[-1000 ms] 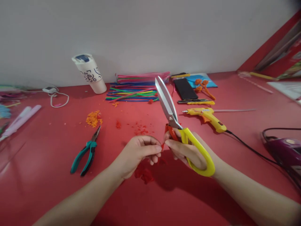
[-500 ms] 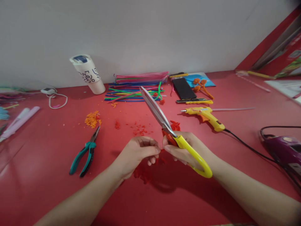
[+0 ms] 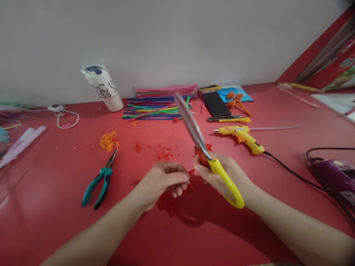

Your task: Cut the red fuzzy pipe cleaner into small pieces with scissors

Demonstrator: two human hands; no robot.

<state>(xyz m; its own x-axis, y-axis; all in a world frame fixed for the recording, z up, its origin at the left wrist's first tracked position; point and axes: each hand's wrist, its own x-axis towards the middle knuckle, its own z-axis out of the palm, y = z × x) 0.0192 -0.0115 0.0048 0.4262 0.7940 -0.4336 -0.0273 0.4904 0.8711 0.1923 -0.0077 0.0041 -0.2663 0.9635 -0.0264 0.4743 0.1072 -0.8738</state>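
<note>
My right hand (image 3: 222, 177) grips yellow-handled scissors (image 3: 210, 155), their closed blades pointing up and away, slightly blurred. The same hand also pinches a small red fuzzy piece (image 3: 202, 153) near the scissors' pivot. My left hand (image 3: 163, 181) is closed in a pinch, its fingertips just left of my right thumb, with a tiny red scrap (image 3: 191, 171) between the two hands. Red trimmings (image 3: 169, 203) lie on the red table (image 3: 194, 236) below my hands.
Teal pliers (image 3: 100, 181) lie to the left. A yellow glue gun (image 3: 241, 133) with a black cord, a phone (image 3: 216, 104), coloured pipe cleaners (image 3: 158, 107), a white cup (image 3: 103, 88), orange fluff (image 3: 109, 140) and a purple appliance (image 3: 332, 177) surround the hands.
The scissors swung left, then back toward upright. My right hand shifted slightly; my left hand stayed pinched in place.
</note>
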